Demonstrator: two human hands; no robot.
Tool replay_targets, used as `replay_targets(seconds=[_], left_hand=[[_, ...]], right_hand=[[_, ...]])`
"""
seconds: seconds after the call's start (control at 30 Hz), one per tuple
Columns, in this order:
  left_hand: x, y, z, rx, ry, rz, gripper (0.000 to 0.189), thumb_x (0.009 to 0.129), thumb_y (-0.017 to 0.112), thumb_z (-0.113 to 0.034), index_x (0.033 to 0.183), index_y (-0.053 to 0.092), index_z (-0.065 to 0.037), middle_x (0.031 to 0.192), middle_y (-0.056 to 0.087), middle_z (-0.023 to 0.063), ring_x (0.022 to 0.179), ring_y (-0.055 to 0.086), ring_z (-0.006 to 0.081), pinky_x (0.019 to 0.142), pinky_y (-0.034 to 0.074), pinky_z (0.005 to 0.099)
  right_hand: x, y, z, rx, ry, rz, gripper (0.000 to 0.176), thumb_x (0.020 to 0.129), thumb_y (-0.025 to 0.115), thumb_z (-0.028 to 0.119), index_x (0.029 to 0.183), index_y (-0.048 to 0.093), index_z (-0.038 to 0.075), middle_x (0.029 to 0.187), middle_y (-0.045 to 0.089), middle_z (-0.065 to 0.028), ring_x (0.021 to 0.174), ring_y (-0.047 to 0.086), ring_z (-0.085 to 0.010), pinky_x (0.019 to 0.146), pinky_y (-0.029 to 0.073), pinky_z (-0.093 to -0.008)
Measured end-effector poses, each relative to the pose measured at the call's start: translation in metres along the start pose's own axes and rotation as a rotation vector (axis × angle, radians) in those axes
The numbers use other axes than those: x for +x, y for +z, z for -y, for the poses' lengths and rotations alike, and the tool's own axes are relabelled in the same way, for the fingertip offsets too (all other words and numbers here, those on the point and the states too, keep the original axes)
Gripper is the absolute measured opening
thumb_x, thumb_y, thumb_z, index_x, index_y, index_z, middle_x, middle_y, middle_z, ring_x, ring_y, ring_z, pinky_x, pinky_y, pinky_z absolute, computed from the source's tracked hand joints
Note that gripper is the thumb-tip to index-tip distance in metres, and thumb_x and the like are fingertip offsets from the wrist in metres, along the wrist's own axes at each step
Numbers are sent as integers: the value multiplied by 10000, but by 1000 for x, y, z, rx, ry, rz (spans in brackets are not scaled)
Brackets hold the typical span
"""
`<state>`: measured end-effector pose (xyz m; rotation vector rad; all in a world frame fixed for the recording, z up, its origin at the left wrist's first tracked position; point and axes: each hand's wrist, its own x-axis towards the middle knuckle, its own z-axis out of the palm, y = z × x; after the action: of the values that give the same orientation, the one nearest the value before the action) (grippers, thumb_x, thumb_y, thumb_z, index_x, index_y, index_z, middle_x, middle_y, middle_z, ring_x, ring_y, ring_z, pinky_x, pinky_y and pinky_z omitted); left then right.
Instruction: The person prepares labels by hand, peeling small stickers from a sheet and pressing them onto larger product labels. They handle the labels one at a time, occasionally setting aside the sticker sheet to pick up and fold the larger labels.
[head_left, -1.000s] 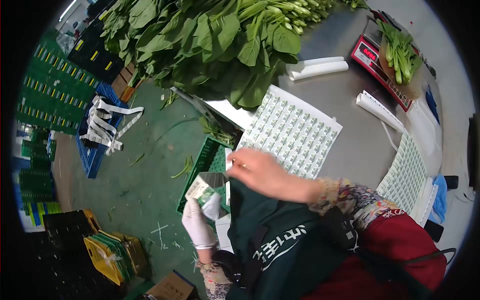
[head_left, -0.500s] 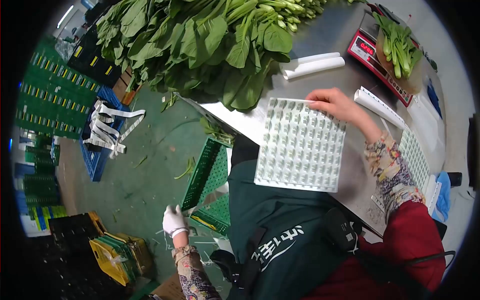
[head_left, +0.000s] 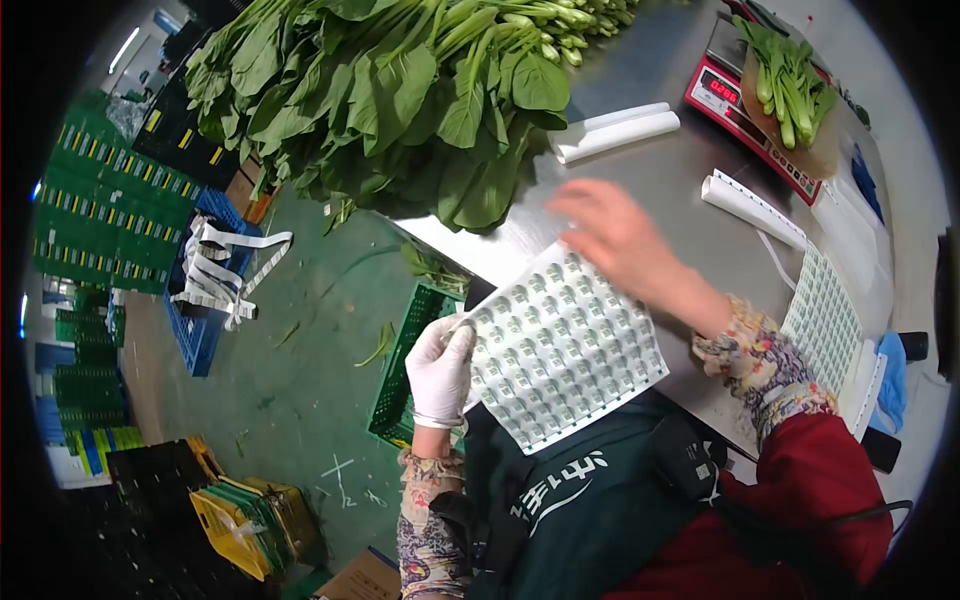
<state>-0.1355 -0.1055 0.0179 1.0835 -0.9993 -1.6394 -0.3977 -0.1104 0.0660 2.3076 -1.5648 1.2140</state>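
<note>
My gloved left hand [head_left: 440, 372] is closed on the left corner of a white sheet of small printed stickers [head_left: 568, 350], which hangs tilted above my lap. Bare and blurred by motion, my right hand [head_left: 625, 245] is over the sheet's upper edge, its fingers stretched out and apart. Whether its thumb still touches the sheet is hard to make out. Beyond the hands, a large heap of leafy green vegetables [head_left: 400, 90] lies on the metal table [head_left: 660, 175].
A red scale [head_left: 720, 90] bears a bunch of greens [head_left: 790, 90]. Rolled white sheets [head_left: 615, 135] and another sticker sheet [head_left: 825, 315] lie on the table. Green crates [head_left: 425, 305] stand below on the left, with a blue crate [head_left: 190, 340] of label strips farther off.
My left hand has risen from beside the crate and taken the sheet's corner. The sheet has turned and moved lower. My right hand has shifted left and come off its grip.
</note>
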Motion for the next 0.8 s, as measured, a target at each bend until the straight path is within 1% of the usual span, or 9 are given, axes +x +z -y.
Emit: replay_targets(seconds=[0.1,0.13,0.23,0.27,0.37,0.47,0.57,0.7,0.8], left_hand=[[3,-13,11,-20,8,-10,119,856,597,-22,965,603,27,829,605,14,687,526,57,636,431,183],[4,-14,14,-12,4,-13,114,858,596,-25,960,603,26,831,605,13,691,527,57,638,432,183],[5,-13,18,-7,-6,-13,108,863,592,-30,955,600,27,836,607,18,705,530,60,653,435,186],[5,-11,17,-15,-6,-12,111,865,587,-29,958,597,30,838,607,22,713,532,64,664,438,189],[6,-7,14,-29,9,-2,118,875,576,-40,970,586,29,859,607,27,736,536,68,691,443,192],[6,-5,13,-41,-5,22,138,880,566,-40,1001,570,27,888,606,28,771,548,76,720,450,202],[1,6,4,-54,-38,74,171,881,554,-27,1044,546,23,936,603,33,818,561,89,757,458,216],[4,-8,13,67,-18,37,194,865,557,5,1056,541,32,962,609,55,836,573,111,786,467,241],[3,-6,17,128,72,-18,139,855,579,-6,988,590,35,914,622,50,794,556,85,743,454,219]], right_hand=[[-24,-18,-17,342,624,245,354,847,589,187,1178,549,68,881,605,-90,798,583,-175,730,463,-298],[-26,-25,-16,499,790,387,400,874,559,128,1266,498,76,899,546,-10,776,516,-57,728,430,-206],[-36,-31,-11,664,809,445,418,872,562,122,1280,487,73,844,529,19,760,490,-40,708,414,-192],[-38,-30,-13,605,748,419,445,863,575,119,1294,475,73,827,528,29,755,486,-41,709,416,-193],[-36,-33,-17,832,814,531,449,855,588,114,1290,482,79,872,558,18,757,488,-44,711,414,-191],[-39,-26,-19,706,729,602,446,840,604,123,1272,501,87,714,493,32,658,447,-49,625,399,-214],[-39,-22,-22,1018,807,487,382,834,613,106,1203,542,34,743,565,10,659,482,-44,593,389,-205],[-36,-33,-21,966,908,524,267,822,635,106,1060,588,-6,751,628,-23,676,543,-56,602,421,-208],[-42,-38,-26,879,975,530,191,819,643,102,956,599,-23,743,638,-31,678,574,-71,626,456,-220]])
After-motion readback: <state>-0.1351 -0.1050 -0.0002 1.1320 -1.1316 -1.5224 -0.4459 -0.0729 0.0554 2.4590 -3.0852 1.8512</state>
